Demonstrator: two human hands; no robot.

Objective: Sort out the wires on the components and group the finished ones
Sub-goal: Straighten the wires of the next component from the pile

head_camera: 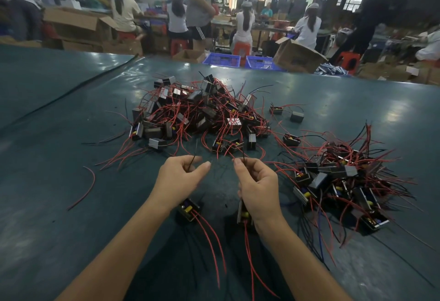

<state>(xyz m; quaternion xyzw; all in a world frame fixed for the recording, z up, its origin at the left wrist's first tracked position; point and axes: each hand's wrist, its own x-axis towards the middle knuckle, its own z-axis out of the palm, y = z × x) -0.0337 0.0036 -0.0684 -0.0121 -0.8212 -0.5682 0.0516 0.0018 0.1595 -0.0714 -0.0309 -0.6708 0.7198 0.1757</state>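
My left hand (pixel 181 177) pinches a black wire (pixel 193 160) and my right hand (pixel 258 188) pinches a second wire (pixel 243 155), their components (pixel 189 210) under my wrists — the small pile (pixel 340 181) at my right looks done, but the big tangled pile (pixel 195 112) is left to do.

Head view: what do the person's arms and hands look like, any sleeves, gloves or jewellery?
Both forearms are bare to the frame edge, no sleeves in view. The left hand and right hand wear no gloves, rings, watch or wristband. Visible nails are short.
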